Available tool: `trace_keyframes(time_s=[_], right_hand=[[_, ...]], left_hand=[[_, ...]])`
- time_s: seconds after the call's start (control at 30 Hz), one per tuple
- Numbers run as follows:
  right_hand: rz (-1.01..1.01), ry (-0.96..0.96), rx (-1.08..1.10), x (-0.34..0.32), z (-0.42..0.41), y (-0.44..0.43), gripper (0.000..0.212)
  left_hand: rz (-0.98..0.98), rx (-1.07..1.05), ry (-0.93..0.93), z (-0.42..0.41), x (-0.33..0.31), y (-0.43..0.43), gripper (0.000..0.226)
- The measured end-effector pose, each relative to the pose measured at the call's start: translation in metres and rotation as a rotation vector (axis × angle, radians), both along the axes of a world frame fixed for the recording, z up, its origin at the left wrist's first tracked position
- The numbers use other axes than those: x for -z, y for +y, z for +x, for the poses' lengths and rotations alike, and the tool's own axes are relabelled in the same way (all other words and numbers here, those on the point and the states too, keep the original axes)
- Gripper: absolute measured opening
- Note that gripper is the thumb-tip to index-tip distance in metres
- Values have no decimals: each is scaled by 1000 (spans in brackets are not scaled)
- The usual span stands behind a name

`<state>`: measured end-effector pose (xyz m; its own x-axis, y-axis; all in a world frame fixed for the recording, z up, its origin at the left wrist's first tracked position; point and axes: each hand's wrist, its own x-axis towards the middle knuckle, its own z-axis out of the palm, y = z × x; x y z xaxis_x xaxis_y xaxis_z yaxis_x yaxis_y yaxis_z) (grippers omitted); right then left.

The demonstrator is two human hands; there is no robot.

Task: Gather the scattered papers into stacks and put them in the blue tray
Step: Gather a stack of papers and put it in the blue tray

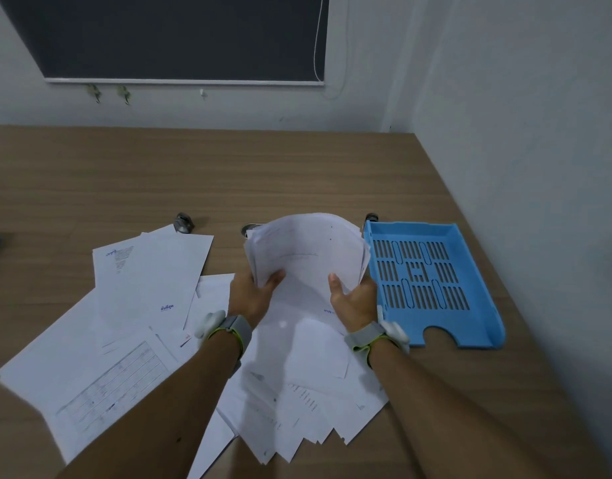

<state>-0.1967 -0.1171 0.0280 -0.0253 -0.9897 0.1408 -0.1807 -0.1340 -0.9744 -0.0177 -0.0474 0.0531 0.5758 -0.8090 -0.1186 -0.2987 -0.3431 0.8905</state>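
Note:
A bundle of white papers [306, 252] is lifted above the wooden table [228, 174], its top curling away from me. My left hand [251, 295] grips its left edge and my right hand [354, 300] grips its right edge, thumbs on the front sheet. The blue tray [484, 305] lies flat just right of my right hand, with a slotted floor and nothing in it. More loose sheets [308, 392] fan out under my wrists, and other scattered papers [125, 323] spread to the left.
Small metal binder clips lie on the table behind the papers, one [183, 223] at the left and one [371, 216] by the tray's far corner. A grey wall [539, 133] runs along the table's right edge. A dark blind hangs on the back wall.

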Motion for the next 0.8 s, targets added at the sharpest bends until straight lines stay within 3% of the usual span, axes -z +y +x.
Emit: trace_keyframes(time_s=[0.13, 0.27, 0.33, 0.6, 0.7, 0.8], right_hand=[[75, 33, -30, 7, -7, -1, 21], [81, -18, -43, -18, -13, -21, 27], [115, -26, -62, -27, -24, -33, 28], [460, 20, -7, -22, -105, -53, 17], [544, 61, 32, -13, -154, -48, 9], [578, 114, 69, -2, -196, -39, 16]], left_hand=[[14, 63, -74, -1, 5, 4, 40], [5, 54, 65, -4, -20, -10, 45], [17, 146, 57, -7, -29, -19, 41], [-16, 215, 37, -67, -25, -39, 33], [18, 184, 114, -101, -15, -53, 34], [77, 171, 197, -133, -7, -66, 37]])
